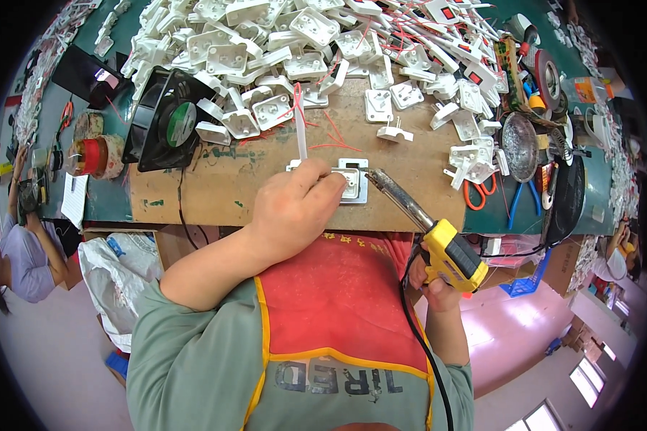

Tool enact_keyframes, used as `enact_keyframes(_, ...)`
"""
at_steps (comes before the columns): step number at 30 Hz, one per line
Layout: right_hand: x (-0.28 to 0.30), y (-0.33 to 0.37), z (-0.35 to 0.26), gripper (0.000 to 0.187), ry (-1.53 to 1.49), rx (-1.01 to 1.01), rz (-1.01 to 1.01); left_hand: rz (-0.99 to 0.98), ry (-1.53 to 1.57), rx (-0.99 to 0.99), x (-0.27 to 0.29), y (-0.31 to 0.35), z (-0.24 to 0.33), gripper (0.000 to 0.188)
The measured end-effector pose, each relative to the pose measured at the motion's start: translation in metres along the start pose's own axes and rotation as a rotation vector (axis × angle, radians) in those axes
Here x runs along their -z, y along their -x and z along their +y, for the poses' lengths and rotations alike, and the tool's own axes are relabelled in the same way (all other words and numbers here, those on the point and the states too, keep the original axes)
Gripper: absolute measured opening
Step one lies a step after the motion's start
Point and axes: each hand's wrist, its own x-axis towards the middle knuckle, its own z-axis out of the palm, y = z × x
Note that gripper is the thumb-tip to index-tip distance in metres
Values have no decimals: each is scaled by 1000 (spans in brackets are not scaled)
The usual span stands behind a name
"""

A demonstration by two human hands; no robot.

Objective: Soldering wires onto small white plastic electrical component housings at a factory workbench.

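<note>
A white plastic plug housing (pixel 350 188) sits in a small pale metal fixture (pixel 362 194) near the table's front edge. My left hand (pixel 295 202) is closed in a pinch at the housing's left side; whatever lies between its fingertips is hidden. Behind that hand a white strip-like piece (pixel 301 136) stands out, with thin red wires (pixel 297 97) at its far end. My right hand (pixel 433 281) grips a yellow and black soldering iron (pixel 453 255). The iron's dark tip points left, just right of the housing; contact cannot be made out.
White plug housings (pixel 226 59) are heaped across the back. A black fan (pixel 169 121) stands at left, near a red-lidded jar (pixel 92 156). To the right are orange-handled scissors (pixel 479 192), blue-handled pliers (pixel 525 203) and a round metal dish (pixel 519 146). The iron's black cord (pixel 424 348) hangs across my apron.
</note>
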Motion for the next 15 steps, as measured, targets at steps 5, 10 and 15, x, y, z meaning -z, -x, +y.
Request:
enact_keyframes(5, 8, 4, 1, 58, 40, -2, -28, -4, -37, 8, -1, -5, 8, 18)
enact_keyframes(10, 14, 4, 6, 35, 249, 6, -27, -82, -31, 111, 1, -5, 12, 13)
enact_keyframes(15, 2, 1, 4, 28, 175, -81, 26, -81, 64, 131, 5, -1, 11, 11)
